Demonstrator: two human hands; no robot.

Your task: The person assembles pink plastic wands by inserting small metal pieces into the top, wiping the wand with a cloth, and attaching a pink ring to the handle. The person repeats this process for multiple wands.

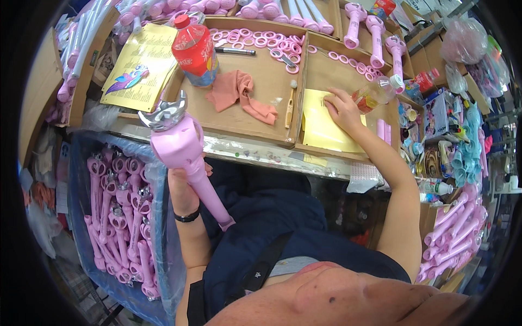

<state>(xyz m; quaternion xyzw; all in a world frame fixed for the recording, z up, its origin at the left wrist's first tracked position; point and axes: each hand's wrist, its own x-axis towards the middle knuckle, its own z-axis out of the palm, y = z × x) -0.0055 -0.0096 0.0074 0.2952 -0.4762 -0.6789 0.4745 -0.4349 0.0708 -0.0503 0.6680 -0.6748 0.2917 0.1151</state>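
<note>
My left hand (pixel 185 190) is wrapped round the handle of a pink toy wand (pixel 204 182) with a silver crown-shaped top. The wand leans up and to the left, over the front edge of the bench. Resting on a yellow sheet (pixel 326 127) in the right-hand cardboard tray (pixel 321 70), my right hand (pixel 343 111) has its fingers stretched out. A clear bottle (pixel 375 95) with a white cap lies close to those fingers. Whether anything small is under the fingertips is hidden.
A blue-lined bin (pixel 163 201) of pink wands stands left. The middle tray (pixel 261 130) has pink rings (pixel 266 41), a marker (pixel 235 51), an orange cloth (pixel 239 95), a brush (pixel 290 106) and a red-labelled bottle (pixel 194 51). Pink tubes (pixel 451 233) lie right.
</note>
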